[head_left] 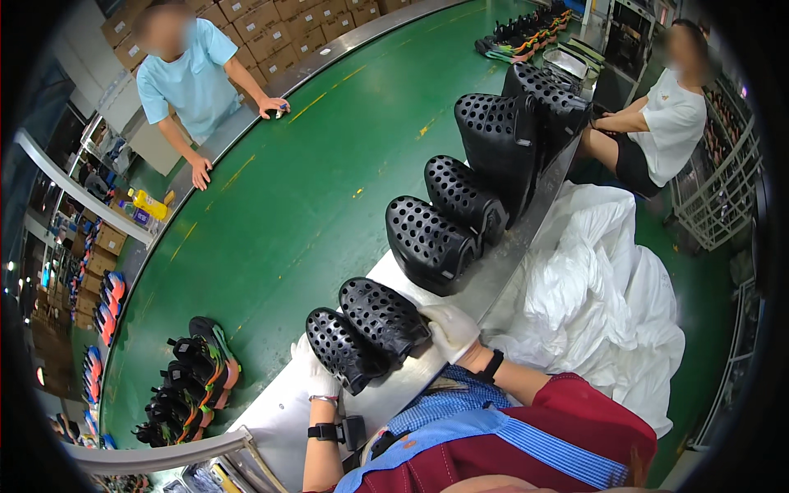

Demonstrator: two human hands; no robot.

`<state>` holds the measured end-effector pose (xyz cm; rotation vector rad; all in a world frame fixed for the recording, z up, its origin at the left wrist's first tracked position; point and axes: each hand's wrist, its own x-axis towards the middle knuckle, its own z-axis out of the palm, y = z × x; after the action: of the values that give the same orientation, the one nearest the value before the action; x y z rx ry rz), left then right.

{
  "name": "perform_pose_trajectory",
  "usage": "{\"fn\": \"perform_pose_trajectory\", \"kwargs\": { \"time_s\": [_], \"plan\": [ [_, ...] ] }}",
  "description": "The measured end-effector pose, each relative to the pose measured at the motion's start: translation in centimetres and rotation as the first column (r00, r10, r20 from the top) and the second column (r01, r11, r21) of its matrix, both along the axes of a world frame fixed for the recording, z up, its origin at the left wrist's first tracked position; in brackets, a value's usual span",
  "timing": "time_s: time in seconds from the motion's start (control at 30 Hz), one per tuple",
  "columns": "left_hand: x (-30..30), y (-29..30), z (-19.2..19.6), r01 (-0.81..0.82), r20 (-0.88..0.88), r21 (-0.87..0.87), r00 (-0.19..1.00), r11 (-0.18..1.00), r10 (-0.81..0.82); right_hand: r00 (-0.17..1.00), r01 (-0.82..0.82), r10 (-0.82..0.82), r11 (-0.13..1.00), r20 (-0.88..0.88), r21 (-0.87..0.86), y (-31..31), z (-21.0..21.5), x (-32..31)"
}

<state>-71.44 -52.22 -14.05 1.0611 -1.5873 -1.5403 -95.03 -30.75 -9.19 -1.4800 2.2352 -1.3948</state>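
A pair of black clogs, a left-hand clog (339, 347) and a right-hand clog (380, 312), stands side by side at the metal table edge in front of me. Round holes cover their uppers. My left hand (314, 367), in a white glove, is closed against the outer side of the left-hand one, its fingers partly hidden. Also gloved in white, my right hand (450, 331) grips the other clog at its near right end. Just beyond, to the right, stand more black clogs (427, 238) in nested stacks, with taller stacks (501, 131) farther along.
A green conveyor belt (296, 205) runs across the view. Sneakers stand in rows on it, one row (193, 382) near left, another (526, 34) far right. White plastic sheeting (608, 287) lies to my right. One person (193, 78) stands across the belt; another (670, 123) sits at right.
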Motion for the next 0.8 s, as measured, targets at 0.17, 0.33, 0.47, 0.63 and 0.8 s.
{"fn": "perform_pose_trajectory", "kwargs": {
  "time_s": [0.17,0.33,0.47,0.63,0.8],
  "plan": [
    [1.4,-1.3,-2.7,-0.011,0.007,-0.015,1.0,1.0,0.011,1.0,-0.028,0.028,1.0,0.01,0.0,-0.3,0.5,-0.1],
    [2.4,-1.0,-3.7,-0.059,0.171,-0.251,0.98,0.966,0.105,1.0,-0.025,0.025,0.999,-0.014,-0.021,-0.5,0.5,0.1],
    [2.3,-1.3,-3.5,-0.051,0.31,-0.377,0.934,0.925,0.178,1.0,0.004,-0.002,0.999,-0.029,0.043,-0.1,-0.5,0.2],
    [1.8,-0.2,-2.9,0.133,0.483,-0.316,0.875,0.939,0.038,1.0,0.008,-0.008,0.999,0.0,0.035,-0.1,-0.7,0.1],
    [0.3,1.1,2.0,0.247,0.594,-0.395,0.804,0.885,0.04,1.0,0.014,-0.017,0.992,0.021,0.129,0.4,-0.1,0.1]
  ]
}}
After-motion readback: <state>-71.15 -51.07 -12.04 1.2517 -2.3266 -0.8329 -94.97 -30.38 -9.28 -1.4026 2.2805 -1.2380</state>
